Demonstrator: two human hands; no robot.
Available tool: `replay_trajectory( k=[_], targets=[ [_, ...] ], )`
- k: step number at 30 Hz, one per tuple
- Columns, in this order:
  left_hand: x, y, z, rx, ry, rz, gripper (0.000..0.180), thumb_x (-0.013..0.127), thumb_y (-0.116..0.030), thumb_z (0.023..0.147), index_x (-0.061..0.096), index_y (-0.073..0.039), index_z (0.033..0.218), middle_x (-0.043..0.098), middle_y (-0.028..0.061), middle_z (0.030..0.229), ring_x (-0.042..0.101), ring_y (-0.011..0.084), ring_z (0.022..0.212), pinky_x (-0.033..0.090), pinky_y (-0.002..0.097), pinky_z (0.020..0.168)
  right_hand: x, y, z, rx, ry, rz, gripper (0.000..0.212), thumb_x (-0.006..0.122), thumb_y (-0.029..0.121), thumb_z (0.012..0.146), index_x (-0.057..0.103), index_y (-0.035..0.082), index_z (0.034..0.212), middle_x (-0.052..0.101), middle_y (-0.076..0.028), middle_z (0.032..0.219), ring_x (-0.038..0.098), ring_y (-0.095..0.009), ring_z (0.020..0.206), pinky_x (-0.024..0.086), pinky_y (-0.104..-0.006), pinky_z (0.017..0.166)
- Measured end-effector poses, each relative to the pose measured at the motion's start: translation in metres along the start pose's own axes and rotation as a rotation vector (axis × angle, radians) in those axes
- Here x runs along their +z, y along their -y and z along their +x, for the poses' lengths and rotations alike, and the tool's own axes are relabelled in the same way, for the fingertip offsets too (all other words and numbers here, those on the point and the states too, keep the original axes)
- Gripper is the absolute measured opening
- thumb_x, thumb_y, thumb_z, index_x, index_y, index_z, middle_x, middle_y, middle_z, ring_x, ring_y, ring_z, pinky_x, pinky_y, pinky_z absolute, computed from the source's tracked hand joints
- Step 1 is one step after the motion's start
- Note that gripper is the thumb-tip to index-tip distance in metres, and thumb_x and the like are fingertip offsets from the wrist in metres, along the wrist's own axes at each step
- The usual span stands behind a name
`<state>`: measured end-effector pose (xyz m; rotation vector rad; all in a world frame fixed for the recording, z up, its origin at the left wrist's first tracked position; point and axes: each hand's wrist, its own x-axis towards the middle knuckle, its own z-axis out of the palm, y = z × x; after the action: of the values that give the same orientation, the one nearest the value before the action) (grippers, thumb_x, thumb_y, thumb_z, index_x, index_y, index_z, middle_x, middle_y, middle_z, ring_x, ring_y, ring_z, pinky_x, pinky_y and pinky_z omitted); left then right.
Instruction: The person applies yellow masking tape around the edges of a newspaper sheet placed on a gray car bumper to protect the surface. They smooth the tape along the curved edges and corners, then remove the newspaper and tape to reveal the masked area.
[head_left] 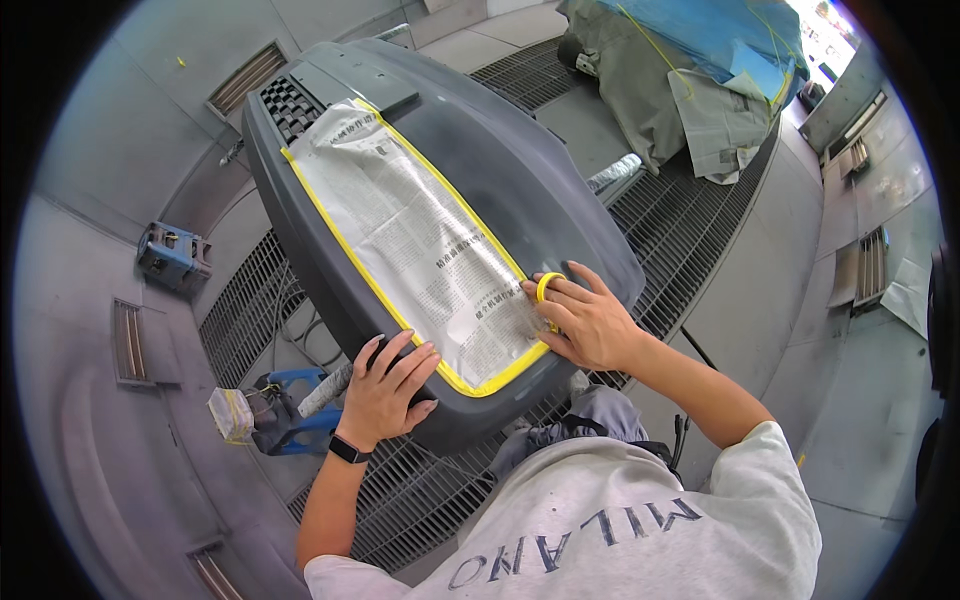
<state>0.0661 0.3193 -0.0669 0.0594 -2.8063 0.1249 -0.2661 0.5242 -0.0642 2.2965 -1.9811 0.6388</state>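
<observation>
A dark grey car bumper (pixel 520 180) lies raised in front of me. Newspaper (pixel 420 230) covers a long strip of it, bordered by yellow masking tape (pixel 345 243) along both sides and the near end. My left hand (pixel 385 390) rests with its fingers stretched out over the bumper's near left edge, fingertips by the taped border. At the near right corner of the paper, my right hand (pixel 595 325) grips a roll of yellow masking tape (pixel 549 286), partly hidden by the fingers. Its fingertips are close to the taped border.
Foil-wrapped stand arms (pixel 614 172) jut out around the bumper. Floor grating (pixel 700 230) runs underneath. A sheet-covered object (pixel 640 90) stands far right. To the left are a blue box-shaped item (pixel 174 256), a blue stool (pixel 295 430) and a loose hose (pixel 285 310).
</observation>
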Motion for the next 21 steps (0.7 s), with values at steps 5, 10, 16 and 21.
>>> replay_trajectory(
  k=[5, 10, 16, 21],
  targets=[
    [0.009, -0.008, -0.001, -0.06, -0.051, 0.003, 0.049, 0.051, -0.047, 0.11, 0.066, -0.019, 0.147, 0.061, -0.0006, 0.155, 0.05, 0.0248, 0.151, 0.026, 0.052, 0.128, 0.001, -0.018, 0.011, -0.065, -0.003, 0.011, 0.037, 0.074, 0.027, 0.101, 0.061, 0.008, 0.13, 0.067, -0.007, 0.145, 0.057, -0.024, 0.142, 0.029, -0.0634, 0.129],
    [0.003, -0.029, 0.0, -0.204, -0.04, 0.025, 0.043, 0.049, -0.039, 0.112, 0.071, -0.016, 0.141, 0.065, 0.0008, 0.154, 0.052, 0.0273, 0.151, 0.025, 0.0523, 0.128, -0.007, -0.033, 0.019, -0.114, -0.032, 0.156, 0.03, 0.073, 0.024, 0.101, 0.063, 0.008, 0.125, 0.071, -0.009, 0.137, 0.06, -0.026, 0.139, 0.03, -0.0637, 0.128],
    [-0.007, -0.101, 0.038, -0.575, -0.049, 0.261, 0.042, 0.056, -0.028, 0.105, 0.073, -0.009, 0.138, 0.07, 0.0046, 0.15, 0.053, 0.0299, 0.152, 0.016, 0.0565, 0.129, -0.029, -0.088, -0.03, -0.306, -0.088, 0.376, 0.022, 0.073, 0.012, 0.097, 0.066, 0.007, 0.117, 0.077, -0.007, 0.119, 0.074, -0.024, 0.112, 0.043, -0.0535, 0.121],
    [0.034, -0.191, 0.149, -0.932, 0.005, 0.204, 0.068, 0.065, -0.032, 0.1, 0.052, 0.0, 0.158, 0.048, 0.0206, 0.169, 0.042, 0.039, 0.158, 0.016, 0.0599, 0.129, -0.047, -0.18, -0.095, -0.34, 0.017, 0.46, 0.019, 0.072, 0.006, 0.094, 0.068, 0.008, 0.112, 0.08, -0.008, 0.123, 0.076, -0.024, 0.105, 0.048, -0.0506, 0.116]
  ],
)
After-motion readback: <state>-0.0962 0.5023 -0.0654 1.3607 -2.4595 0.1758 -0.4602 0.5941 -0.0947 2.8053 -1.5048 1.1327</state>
